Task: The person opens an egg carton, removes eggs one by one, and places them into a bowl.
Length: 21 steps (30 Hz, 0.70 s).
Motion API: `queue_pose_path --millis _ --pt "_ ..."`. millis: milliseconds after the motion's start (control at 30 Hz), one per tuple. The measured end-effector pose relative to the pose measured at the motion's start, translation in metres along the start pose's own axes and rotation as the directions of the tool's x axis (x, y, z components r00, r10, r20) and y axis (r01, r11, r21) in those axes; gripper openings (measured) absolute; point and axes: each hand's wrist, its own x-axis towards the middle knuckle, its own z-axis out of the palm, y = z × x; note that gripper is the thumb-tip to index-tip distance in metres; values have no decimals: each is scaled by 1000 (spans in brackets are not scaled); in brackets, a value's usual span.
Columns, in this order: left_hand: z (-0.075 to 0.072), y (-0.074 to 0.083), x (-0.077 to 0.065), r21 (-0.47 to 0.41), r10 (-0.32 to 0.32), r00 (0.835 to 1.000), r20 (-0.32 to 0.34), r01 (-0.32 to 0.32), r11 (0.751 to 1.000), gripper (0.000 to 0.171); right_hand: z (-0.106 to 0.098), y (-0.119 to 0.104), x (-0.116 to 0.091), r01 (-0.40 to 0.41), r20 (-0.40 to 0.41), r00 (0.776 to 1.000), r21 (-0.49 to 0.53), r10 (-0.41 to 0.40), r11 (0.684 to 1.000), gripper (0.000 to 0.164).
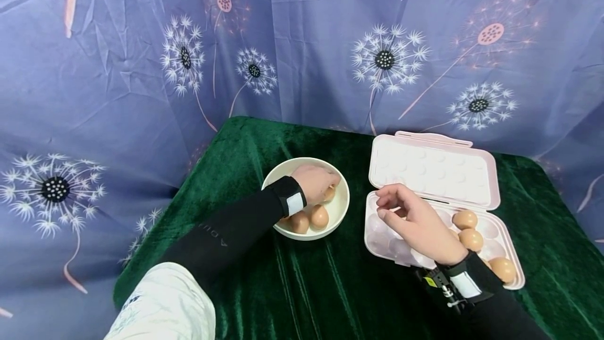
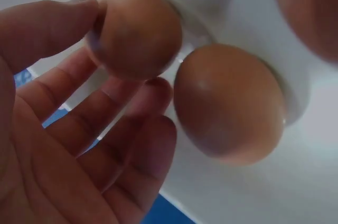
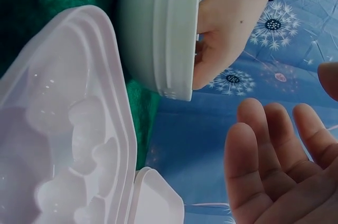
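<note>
In the head view, my left hand [image 1: 315,182] reaches down into a cream bowl [image 1: 344,206] holding brown eggs. Its thumb and fingertips pinch one egg [image 2: 138,34], seen close up in the left wrist view. Right beside that egg lies another egg [image 2: 229,102]. To the right, my right hand [image 1: 420,224] hovers with relaxed fingers over the base of a pale pink egg carton [image 1: 375,245], holding nothing. Several eggs [image 1: 471,239] sit in the carton's right-hand cups, partly hidden by the hand and wrist. Cups at the carton's left end, shown in the right wrist view, hold no eggs.
The carton's lid [image 1: 429,167] lies folded back behind its base. Bowl and carton stand apart on a dark green velvet cloth [image 1: 302,282]. A blue curtain [image 1: 321,56] with dandelion prints hangs behind and to the left of the table.
</note>
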Motion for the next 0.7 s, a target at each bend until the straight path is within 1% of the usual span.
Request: queue_pose_path --millis 200,300,400,500,567,700 --pt "-6 -1 -9 -49 -19 1000 -3 19 999 25 -1 2 -1 -13 10 1000 -56 13 998 25" --pt "-11 3 -14 -67 -22 1000 -22 21 998 30 -2 4 -3 -15 1 1000 -103 15 995 22" --pt "-17 9 -19 -70 9 998 -68 -13 997 32 -4 8 -5 -28 -14 1000 -154 26 988 19" --pt "-22 17 -25 -72 52 992 -117 -61 996 33 -7 11 -8 -65 -24 998 -188 61 980 18" --pt "-23 23 -30 -84 75 988 -138 -87 993 32 -10 13 -9 -92 -24 996 -208 89 974 18" --pt "-24 38 -39 -100 82 984 -159 -99 990 33 -20 18 -13 -167 -13 986 -213 169 963 21"
